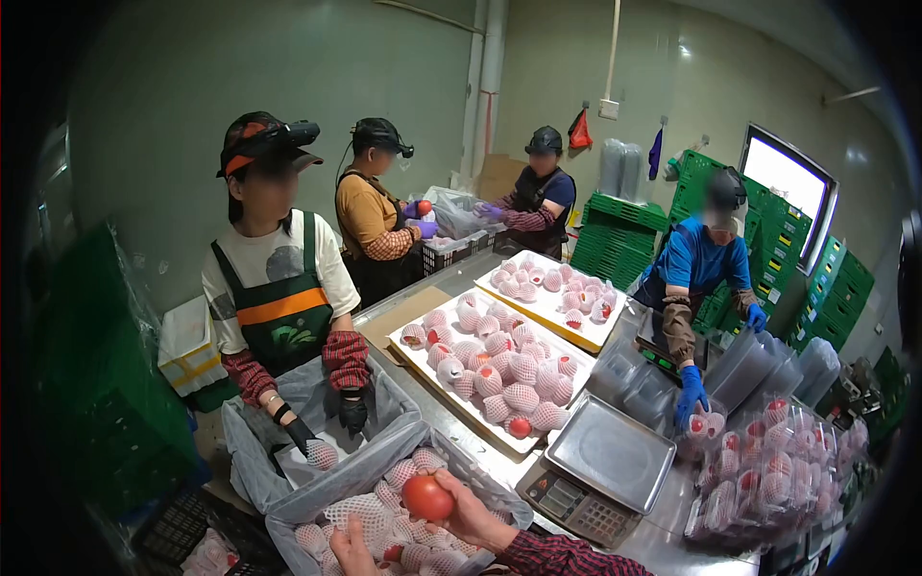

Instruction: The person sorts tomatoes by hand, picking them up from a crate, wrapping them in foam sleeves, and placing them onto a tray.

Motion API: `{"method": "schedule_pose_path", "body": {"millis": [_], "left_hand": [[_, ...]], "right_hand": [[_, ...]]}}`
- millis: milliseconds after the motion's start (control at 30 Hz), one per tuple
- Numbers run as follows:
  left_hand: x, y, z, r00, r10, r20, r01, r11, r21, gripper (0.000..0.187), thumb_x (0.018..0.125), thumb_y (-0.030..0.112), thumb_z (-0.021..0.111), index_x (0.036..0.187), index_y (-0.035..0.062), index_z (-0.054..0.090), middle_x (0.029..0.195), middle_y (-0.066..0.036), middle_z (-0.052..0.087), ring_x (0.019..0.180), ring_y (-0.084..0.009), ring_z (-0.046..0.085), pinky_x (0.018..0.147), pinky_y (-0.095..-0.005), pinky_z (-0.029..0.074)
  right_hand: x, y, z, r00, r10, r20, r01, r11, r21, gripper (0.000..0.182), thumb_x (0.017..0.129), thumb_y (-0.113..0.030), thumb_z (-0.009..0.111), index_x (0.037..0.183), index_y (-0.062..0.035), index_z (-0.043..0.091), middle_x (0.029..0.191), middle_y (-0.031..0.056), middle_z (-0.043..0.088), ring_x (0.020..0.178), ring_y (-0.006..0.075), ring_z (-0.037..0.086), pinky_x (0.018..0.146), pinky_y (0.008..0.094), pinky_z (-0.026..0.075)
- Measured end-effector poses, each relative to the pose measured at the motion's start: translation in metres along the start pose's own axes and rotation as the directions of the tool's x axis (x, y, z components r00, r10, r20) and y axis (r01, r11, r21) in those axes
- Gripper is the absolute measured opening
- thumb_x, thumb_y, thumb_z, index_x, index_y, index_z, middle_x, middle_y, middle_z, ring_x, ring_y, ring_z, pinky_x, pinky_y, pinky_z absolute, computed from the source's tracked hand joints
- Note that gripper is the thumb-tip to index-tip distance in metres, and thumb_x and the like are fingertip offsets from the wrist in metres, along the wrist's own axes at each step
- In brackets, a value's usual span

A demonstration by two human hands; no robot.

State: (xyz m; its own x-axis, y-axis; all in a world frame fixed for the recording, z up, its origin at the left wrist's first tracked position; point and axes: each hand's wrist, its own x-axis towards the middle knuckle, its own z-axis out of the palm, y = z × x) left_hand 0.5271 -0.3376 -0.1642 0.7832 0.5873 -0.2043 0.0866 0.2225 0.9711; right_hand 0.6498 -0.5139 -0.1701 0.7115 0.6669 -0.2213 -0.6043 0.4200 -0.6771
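My right hand (473, 518) grips a smooth red tomato (428, 497) above a lined crate (288, 523). To its left, my left hand (352, 550) holds a white foam net sleeve (363, 516) upright; part of this hand is cut off by the lower edge. The tomato is bare and sits apart from the sleeve. Beneath both hands, the crate is full of foam nets (312, 540), some wrapped round red fruit.
A scale (615, 451) stands right of my crate. Behind it are trays of net-wrapped fruit (490, 374) and clear packs (764, 480). A co-worker (279, 278) reaches into the adjoining lined crate (235, 442); another co-worker (696, 259) handles packs at right. Two others work behind.
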Motion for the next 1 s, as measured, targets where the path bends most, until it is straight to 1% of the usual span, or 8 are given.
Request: {"method": "schedule_pose_path", "body": {"millis": [167, 233, 467, 700, 800, 900, 967, 1000], "left_hand": [[0.007, -0.017, -0.004, 0.999, 0.046, 0.001, -0.046, 0.996, 0.071, 0.036, 0.107, 0.029, 0.056, 0.085, 0.0004, 0.053, 0.081, -0.002, 0.046, 0.077, -0.0141, 0.044, 0.07, -0.0338, 0.041], [0.009, -0.029, -0.008, 0.986, 0.161, 0.042, -0.166, 0.954, 0.249, 0.034, 0.107, 0.031, 0.055, 0.095, -0.0012, 0.057, 0.09, -0.005, 0.048, 0.086, -0.0167, 0.045, 0.079, -0.0355, 0.042], [0.007, -0.039, -0.006, 0.994, 0.103, 0.027, -0.106, 0.971, 0.215, 0.036, 0.107, 0.033, 0.055, 0.098, -0.0013, 0.058, 0.093, -0.006, 0.049, 0.089, -0.0179, 0.046, 0.083, -0.0357, 0.042], [0.006, -0.04, -0.002, 0.987, 0.162, 0.024, -0.163, 0.977, 0.138, 0.037, 0.107, 0.032, 0.056, 0.09, -0.0013, 0.059, 0.087, -0.004, 0.05, 0.082, -0.0151, 0.045, 0.075, -0.0339, 0.042], [0.004, -0.035, -0.001, 0.986, 0.168, 0.009, -0.168, 0.979, 0.112, 0.037, 0.107, 0.032, 0.056, 0.089, -0.0009, 0.058, 0.084, -0.003, 0.049, 0.08, -0.0147, 0.045, 0.072, -0.0339, 0.041], [0.009, -0.045, -0.007, 0.988, 0.148, 0.047, -0.153, 0.982, 0.109, 0.037, 0.107, 0.032, 0.057, 0.091, -0.0006, 0.059, 0.087, -0.004, 0.049, 0.082, -0.0147, 0.045, 0.074, -0.0336, 0.041], [0.008, -0.046, -0.006, 0.988, 0.139, 0.062, -0.146, 0.982, 0.118, 0.036, 0.107, 0.033, 0.057, 0.092, -0.0006, 0.059, 0.091, -0.005, 0.05, 0.085, -0.0148, 0.045, 0.076, -0.0334, 0.042], [0.005, -0.046, -0.003, 0.992, 0.11, 0.061, -0.115, 0.989, 0.09, 0.036, 0.107, 0.033, 0.056, 0.095, -0.0008, 0.058, 0.094, -0.006, 0.049, 0.087, -0.0153, 0.045, 0.077, -0.0335, 0.041]], "right_hand": [[-0.002, 0.003, -0.004, 0.996, 0.07, 0.048, -0.076, 0.99, 0.118, 0.04, 0.109, -0.046, 0.041, 0.134, -0.0161, 0.047, 0.123, 0.0186, 0.064, 0.088, 0.0315, 0.074, 0.057, 0.0327, 0.061], [-0.003, 0.004, -0.003, 0.996, 0.073, 0.041, -0.078, 0.99, 0.117, 0.04, 0.109, -0.046, 0.04, 0.134, -0.0149, 0.048, 0.123, 0.0188, 0.064, 0.087, 0.0317, 0.074, 0.056, 0.0324, 0.06], [-0.002, 0.007, -0.004, 0.996, 0.067, 0.066, -0.07, 0.997, 0.041, 0.041, 0.111, -0.043, 0.037, 0.131, -0.0089, 0.05, 0.123, 0.0181, 0.063, 0.087, 0.0295, 0.073, 0.054, 0.0331, 0.058], [-0.002, 0.013, -0.003, 0.995, 0.09, -0.037, -0.087, 0.995, 0.054, 0.046, 0.111, -0.045, 0.037, 0.134, -0.0079, 0.05, 0.124, 0.017, 0.062, 0.091, 0.0284, 0.072, 0.057, 0.0352, 0.058], [0.006, 0.018, -0.016, 0.986, 0.164, 0.041, -0.167, 0.979, 0.116, 0.05, 0.109, -0.049, 0.04, 0.137, -0.0074, 0.049, 0.127, 0.0162, 0.061, 0.091, 0.028, 0.072, 0.06, 0.0351, 0.059], [0.0, 0.012, -0.004, 0.977, 0.197, -0.081, -0.193, 0.98, 0.052, 0.05, 0.107, -0.045, 0.05, 0.138, -0.0069, 0.049, 0.128, 0.0149, 0.06, 0.096, 0.0255, 0.07, 0.068, 0.0334, 0.059], [0.0, 0.016, -0.003, 1.0, 0.028, 0.009, -0.025, 0.975, -0.222, 0.047, 0.104, -0.037, 0.059, 0.139, -0.0068, 0.05, 0.127, 0.0126, 0.061, 0.104, 0.0211, 0.067, 0.075, 0.0332, 0.059], [-0.001, 0.015, -0.003, 0.999, 0.031, 0.008, -0.028, 0.975, -0.222, 0.047, 0.104, -0.037, 0.059, 0.139, -0.0068, 0.05, 0.127, 0.0126, 0.061, 0.104, 0.0211, 0.067, 0.075, 0.0332, 0.059]]}}
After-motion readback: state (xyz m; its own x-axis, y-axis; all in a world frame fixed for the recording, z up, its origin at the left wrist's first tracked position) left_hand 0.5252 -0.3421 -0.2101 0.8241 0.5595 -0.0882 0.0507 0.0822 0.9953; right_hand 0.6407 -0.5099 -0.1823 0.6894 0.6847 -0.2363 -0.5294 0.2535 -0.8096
